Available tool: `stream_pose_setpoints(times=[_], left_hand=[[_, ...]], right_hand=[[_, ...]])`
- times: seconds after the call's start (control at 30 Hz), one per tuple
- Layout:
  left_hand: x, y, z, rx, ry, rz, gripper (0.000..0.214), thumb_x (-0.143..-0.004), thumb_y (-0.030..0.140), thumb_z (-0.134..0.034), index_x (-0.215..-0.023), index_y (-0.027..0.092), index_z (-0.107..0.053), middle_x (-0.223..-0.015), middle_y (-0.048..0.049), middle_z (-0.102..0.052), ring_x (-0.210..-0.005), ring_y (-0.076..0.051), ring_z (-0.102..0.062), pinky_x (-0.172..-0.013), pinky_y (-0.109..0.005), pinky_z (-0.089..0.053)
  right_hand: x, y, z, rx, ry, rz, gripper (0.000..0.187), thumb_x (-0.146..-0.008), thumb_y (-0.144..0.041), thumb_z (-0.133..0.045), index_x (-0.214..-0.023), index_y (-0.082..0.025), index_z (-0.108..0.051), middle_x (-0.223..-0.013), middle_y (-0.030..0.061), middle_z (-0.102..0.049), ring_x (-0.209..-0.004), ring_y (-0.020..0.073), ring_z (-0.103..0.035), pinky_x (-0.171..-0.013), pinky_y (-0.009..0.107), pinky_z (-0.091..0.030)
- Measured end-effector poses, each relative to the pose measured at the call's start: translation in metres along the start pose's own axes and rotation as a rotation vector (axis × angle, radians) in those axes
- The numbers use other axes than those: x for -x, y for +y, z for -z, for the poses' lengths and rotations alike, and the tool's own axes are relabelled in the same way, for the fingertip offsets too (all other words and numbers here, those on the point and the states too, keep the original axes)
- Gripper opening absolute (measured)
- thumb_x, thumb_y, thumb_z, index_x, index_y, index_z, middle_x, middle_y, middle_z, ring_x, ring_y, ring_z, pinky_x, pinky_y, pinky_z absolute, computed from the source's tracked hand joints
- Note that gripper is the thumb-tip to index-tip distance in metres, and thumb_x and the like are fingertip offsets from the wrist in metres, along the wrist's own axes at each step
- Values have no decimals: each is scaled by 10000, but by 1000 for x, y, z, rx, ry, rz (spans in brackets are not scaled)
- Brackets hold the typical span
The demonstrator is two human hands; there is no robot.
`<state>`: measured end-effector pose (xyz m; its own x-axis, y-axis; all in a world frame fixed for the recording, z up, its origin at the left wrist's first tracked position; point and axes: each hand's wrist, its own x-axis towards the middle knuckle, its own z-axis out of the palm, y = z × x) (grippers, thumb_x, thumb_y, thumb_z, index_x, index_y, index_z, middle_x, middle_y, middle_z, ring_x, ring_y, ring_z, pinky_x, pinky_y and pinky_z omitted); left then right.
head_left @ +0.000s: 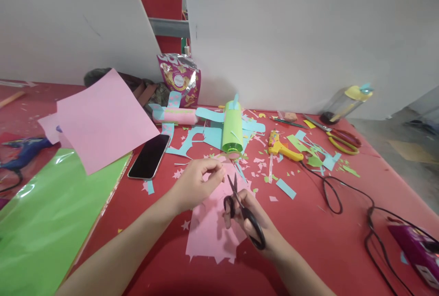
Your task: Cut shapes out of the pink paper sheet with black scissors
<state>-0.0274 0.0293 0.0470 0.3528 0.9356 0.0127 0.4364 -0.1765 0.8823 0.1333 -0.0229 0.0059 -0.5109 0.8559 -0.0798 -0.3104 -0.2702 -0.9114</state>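
My right hand (250, 211) grips a small pair of scissors with black handles (256, 227). Their blades are slightly parted and point away from me, toward my left hand. The fingertips of my left hand (200, 179) are pinched together just left of the blade tips; whatever is between them, if anything, is too small to make out. Beneath both hands lies a sheet of pink paper (206, 236) with a jagged, cut-up lower edge. Just beyond it rests a light green paper tube (232, 127) with light blue paper pieces attached.
Paper scraps surround a yellow glue gun (286, 150), whose black cord runs to a purple power strip (414, 250). A phone (149, 156), pink sheets (106, 122) and green sheets (61, 214) lie left. Larger scissors (338, 140), a bottle (346, 103) and a snack bag (181, 76) sit farther back.
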Motion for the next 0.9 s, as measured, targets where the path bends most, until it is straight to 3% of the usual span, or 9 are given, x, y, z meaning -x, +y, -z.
stream_pose_setpoints(times=[0.4,0.9], left_hand=[[1,3,-6,-103,-57,-96,237,-765,150,-378,-529,154,-392,-525,40,-396,-520,-77,-374,-516,-192,-308],[1,2,-6,-130,-97,-97,229,-767,149,-381,-548,144,-448,-552,26,-464,-537,-84,-426,-530,-201,-333]], right_hand=[[-2,-2,-2,-4,14,5,359,-659,-522,-562,-758,-222,-392,-697,-5,-414,-606,139,-411,-616,283,-342],[-1,5,5,-28,-31,5,308,-715,-470,-541,-784,-212,-388,-712,4,-445,-619,131,-427,-609,279,-344]])
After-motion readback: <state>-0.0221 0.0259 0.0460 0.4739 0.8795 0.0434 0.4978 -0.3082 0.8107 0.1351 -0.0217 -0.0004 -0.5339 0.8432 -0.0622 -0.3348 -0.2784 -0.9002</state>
